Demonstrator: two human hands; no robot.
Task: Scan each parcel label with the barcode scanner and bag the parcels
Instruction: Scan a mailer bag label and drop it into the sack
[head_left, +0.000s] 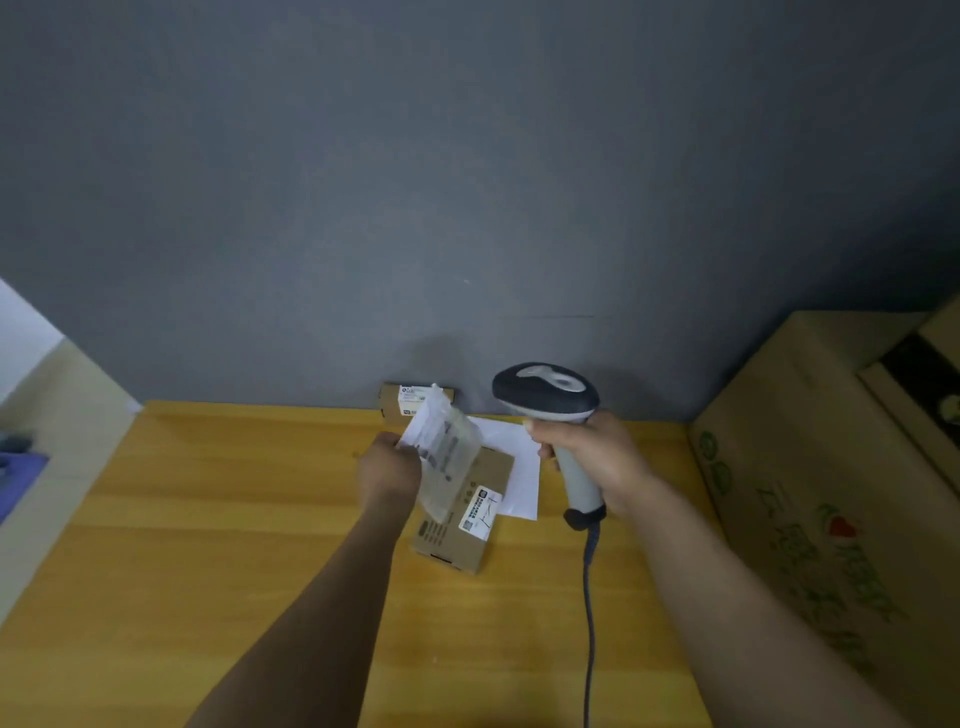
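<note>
1. Forearms, both bare, come in from the bottom edge and reach over the yellow wood-grain tabletop (208, 545).
2. Left hand (389, 467): grip pinches the left edge of a flat translucent pouch (447, 452), held tilted in the air above the tabletop. Printed label visible on the pouch; its text is too blurred to read.
3. Right hand (597, 457): grip wrapped round the pale grey handle of the barcode scanner (550, 395). The dark scanner head is uppermost, just right of the pouch and apart from it. Cannot tell whether a finger rests on the trigger.
4. Dark cable (589, 597) hangs from the handle base and runs down to the bottom edge.
5. Cardboard parcel (467, 525) lies flat on the tabletop, beneath the raised pouch, with a white label on its top face. Its far end overlaps a white paper sheet (514, 467).
6. Small cardboard box (395, 402) with a white label sits against the grey wall (467, 182), behind the pouch.
7. Large cartons (805, 493) with green and red print stand at the right side.
</note>
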